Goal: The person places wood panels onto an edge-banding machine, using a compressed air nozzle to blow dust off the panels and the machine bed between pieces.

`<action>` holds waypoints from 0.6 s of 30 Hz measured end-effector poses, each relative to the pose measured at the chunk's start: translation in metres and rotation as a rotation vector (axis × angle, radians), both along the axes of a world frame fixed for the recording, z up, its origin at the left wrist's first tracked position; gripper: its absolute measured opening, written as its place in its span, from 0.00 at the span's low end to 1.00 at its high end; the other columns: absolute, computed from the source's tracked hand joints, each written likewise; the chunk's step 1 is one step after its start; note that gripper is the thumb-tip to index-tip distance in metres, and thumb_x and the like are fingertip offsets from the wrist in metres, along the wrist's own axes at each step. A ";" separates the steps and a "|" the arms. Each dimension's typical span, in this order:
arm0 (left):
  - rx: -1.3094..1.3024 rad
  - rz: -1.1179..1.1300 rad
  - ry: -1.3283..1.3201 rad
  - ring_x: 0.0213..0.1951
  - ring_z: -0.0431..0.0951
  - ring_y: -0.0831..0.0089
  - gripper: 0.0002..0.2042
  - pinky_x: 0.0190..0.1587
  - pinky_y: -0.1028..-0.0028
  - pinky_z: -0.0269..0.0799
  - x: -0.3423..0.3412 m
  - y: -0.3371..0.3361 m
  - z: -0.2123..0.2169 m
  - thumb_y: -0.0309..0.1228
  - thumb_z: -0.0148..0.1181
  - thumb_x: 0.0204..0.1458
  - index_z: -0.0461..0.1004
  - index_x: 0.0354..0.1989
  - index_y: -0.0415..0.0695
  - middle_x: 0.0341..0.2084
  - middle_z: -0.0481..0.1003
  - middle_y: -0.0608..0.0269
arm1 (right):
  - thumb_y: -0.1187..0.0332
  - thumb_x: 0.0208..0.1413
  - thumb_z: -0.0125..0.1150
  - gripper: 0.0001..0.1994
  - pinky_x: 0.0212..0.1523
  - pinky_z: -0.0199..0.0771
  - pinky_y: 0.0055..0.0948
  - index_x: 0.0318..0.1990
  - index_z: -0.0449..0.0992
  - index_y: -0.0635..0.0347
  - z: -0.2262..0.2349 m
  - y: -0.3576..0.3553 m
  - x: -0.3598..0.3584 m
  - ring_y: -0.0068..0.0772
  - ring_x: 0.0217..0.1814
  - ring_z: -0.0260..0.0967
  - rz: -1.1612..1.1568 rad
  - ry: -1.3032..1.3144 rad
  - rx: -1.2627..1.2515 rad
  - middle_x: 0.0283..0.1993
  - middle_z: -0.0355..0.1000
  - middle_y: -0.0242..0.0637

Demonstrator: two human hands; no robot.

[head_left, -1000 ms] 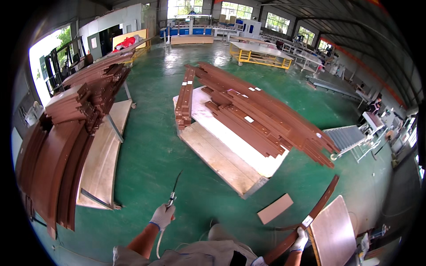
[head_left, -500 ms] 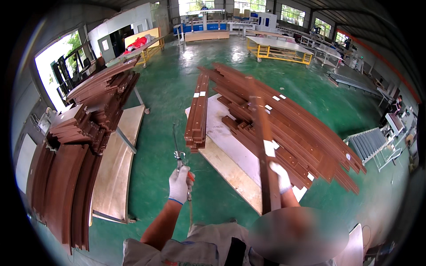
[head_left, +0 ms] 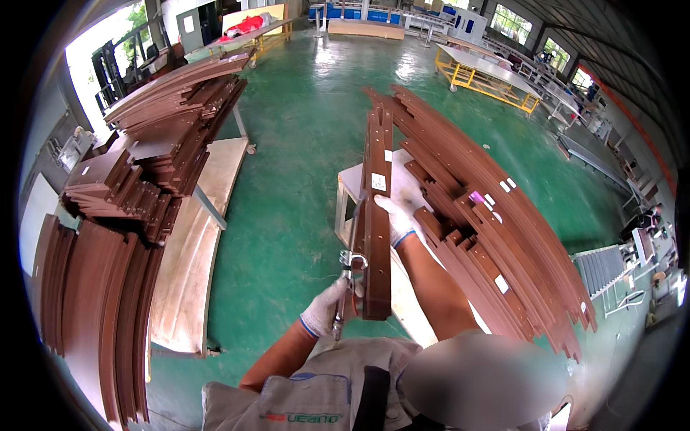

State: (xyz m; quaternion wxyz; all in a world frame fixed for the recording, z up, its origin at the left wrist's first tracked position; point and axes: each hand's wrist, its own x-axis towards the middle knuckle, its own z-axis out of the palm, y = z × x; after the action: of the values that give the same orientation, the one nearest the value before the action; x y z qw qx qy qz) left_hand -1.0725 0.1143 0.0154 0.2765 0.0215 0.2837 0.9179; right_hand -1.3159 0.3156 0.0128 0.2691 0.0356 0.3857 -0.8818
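Both my hands wear white gloves. My right hand (head_left: pixel 395 220) grips the right edge of a long brown board (head_left: pixel 377 241), which points away from me and bears a white label and several small holes. My left hand (head_left: pixel 325 309) is closed round a metal air blow gun (head_left: pixel 352 260), beside the board's near left edge. The gun's nozzle is hard to make out against the board. Beyond the held board, a small pile of brown boards (head_left: pixel 387 121) is partly covered by it. To the right lies a large pile of brown boards (head_left: pixel 514 244) on a low, pale-topped stand (head_left: pixel 350 179).
At the left, stacked brown panels (head_left: pixel 100 287) rest on a cart with a wooden top (head_left: pixel 183 309) and grey posts. A forklift (head_left: pixel 118 79) stands at the far left doorway. Yellow-framed tables (head_left: pixel 492 80) stand farther back. A roller conveyor (head_left: pixel 602 271) and another person (head_left: pixel 652 215) are at far right.
The held board has swung left to stand before me, in line with the small pile. My left hand has brought the blow gun right, up beside it. The view has shifted.
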 end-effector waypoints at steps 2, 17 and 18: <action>0.038 -0.004 -0.031 0.70 0.69 0.51 0.23 0.71 0.42 0.64 -0.023 -0.007 0.024 0.54 0.55 0.69 0.72 0.58 0.47 0.67 0.70 0.52 | 0.58 0.62 0.70 0.19 0.46 0.82 0.40 0.55 0.79 0.57 -0.011 -0.018 -0.033 0.38 0.43 0.80 -0.093 -0.011 0.127 0.45 0.81 0.39; -0.512 0.048 0.108 0.47 0.76 0.70 0.21 0.55 0.68 0.71 -0.142 -0.019 -0.043 0.49 0.46 0.75 0.77 0.47 0.44 0.43 0.76 0.62 | 0.38 0.49 0.71 0.48 0.70 0.68 0.52 0.70 0.66 0.64 0.051 -0.047 -0.105 0.60 0.73 0.66 -0.048 0.327 1.930 0.67 0.70 0.57; -0.426 0.104 0.097 0.40 0.69 0.75 0.23 0.49 0.72 0.67 -0.144 -0.013 -0.045 0.50 0.45 0.75 0.79 0.41 0.44 0.37 0.74 0.67 | 0.38 0.48 0.72 0.49 0.70 0.70 0.49 0.70 0.65 0.65 0.058 -0.057 -0.084 0.60 0.73 0.64 -0.049 0.358 2.025 0.69 0.67 0.59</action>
State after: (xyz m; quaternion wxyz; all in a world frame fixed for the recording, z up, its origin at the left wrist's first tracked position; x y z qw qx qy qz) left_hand -1.2162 0.1015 -0.0299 0.2131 -0.0080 0.4850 0.8481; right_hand -1.3995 0.2584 0.0707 0.0335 0.1217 0.9820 -0.1408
